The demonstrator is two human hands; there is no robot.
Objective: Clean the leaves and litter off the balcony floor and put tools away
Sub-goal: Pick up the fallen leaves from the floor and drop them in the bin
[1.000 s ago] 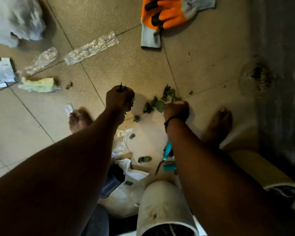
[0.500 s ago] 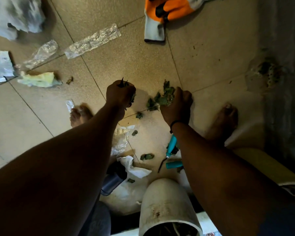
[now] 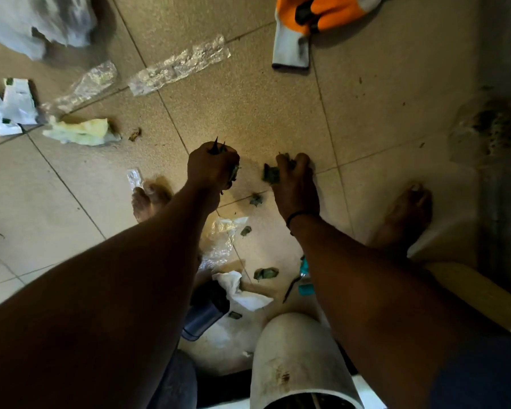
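My left hand [image 3: 211, 166] is a fist around a bunch of dark green leaves, with leaf tips poking out above the knuckles. My right hand [image 3: 294, 181] grips another clump of leaves [image 3: 270, 174] just above the tan tiled floor [image 3: 248, 107]. Loose leaves lie below the hands: one leaf [image 3: 255, 199], a smaller leaf [image 3: 245, 230] and a larger leaf [image 3: 265, 273]. Teal-handled pruning shears [image 3: 303, 278] lie on the floor, partly hidden by my right forearm.
Clear plastic wrappers [image 3: 179, 64], a yellowish crumpled wrapper [image 3: 81, 131], white paper scraps [image 3: 10, 106] and a grey bag [image 3: 38, 19] litter the far left. An orange work glove [image 3: 316, 16] lies top centre. A white pot [image 3: 300, 361], a dark cup [image 3: 205, 312], tissue [image 3: 242, 292], my bare feet [image 3: 405, 214].
My right hand has gathered the leaf pile off the floor and now holds it in a clump, shifted left toward my left hand. My left hand stayed closed on its leaves.
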